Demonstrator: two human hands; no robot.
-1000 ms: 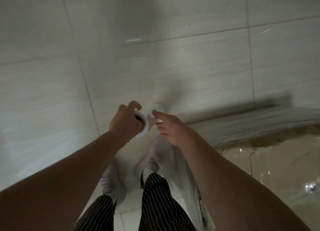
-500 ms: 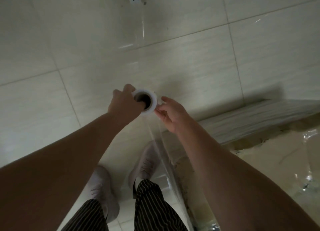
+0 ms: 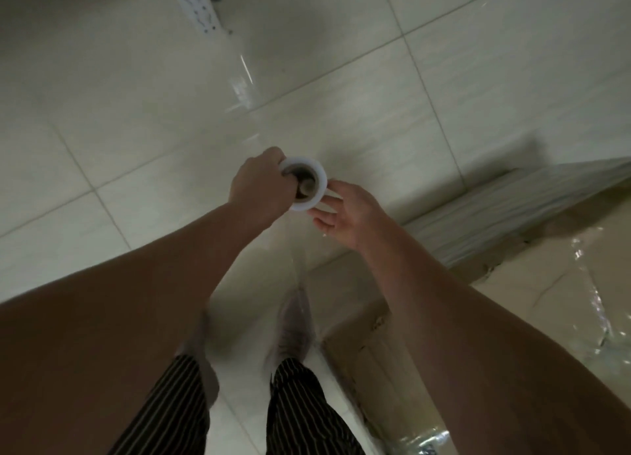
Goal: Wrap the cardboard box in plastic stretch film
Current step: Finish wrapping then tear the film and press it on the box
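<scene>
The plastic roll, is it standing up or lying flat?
Standing up: the roll shows its hollow end to the downward-looking camera. The left hand hooks inside the core; the right hand touches its side.

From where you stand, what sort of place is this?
Probably an indoor room or small storeroom used for packing: glossy pale floor tiles, a white power strip lying on them, and a cardboard box partly covered in stretch film.

The pale tiled floor (image 3: pixel 102 119) carries the film-covered cardboard box (image 3: pixel 553 277). A white power strip (image 3: pixel 199 8) lies well apart from the box, beyond its far corner. Two shoes (image 3: pixel 295 324) stand just beside its near edge.
</scene>
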